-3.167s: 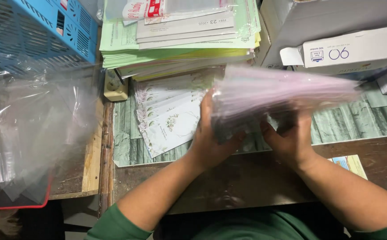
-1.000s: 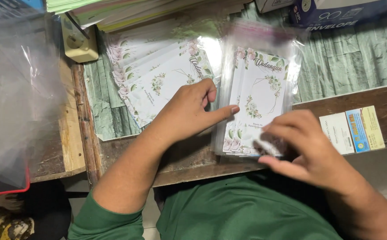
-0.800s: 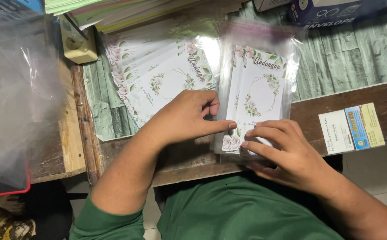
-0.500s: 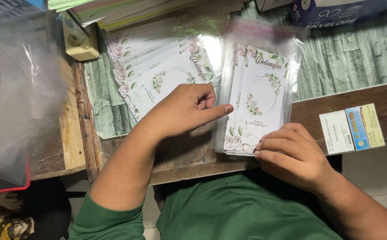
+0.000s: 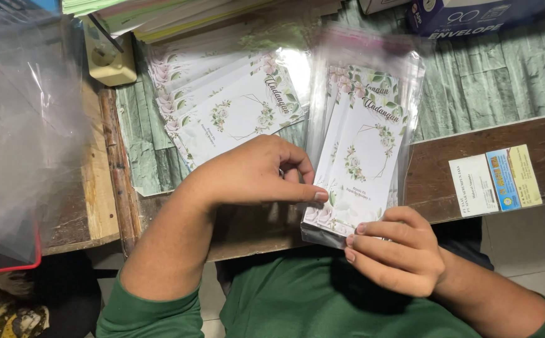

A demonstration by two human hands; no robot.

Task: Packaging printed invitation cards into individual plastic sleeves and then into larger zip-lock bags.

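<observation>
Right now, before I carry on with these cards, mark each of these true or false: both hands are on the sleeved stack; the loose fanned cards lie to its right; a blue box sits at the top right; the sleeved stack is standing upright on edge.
1. Both hands are on the sleeved stack. True: the left hand touches its left edge, and the right hand pinches its near end.
2. The fanned cards lie to its right. False: they lie to its left.
3. A blue box sits at the top right. True.
4. The sleeved stack stands on edge. False: it lies flat on the table.
</observation>
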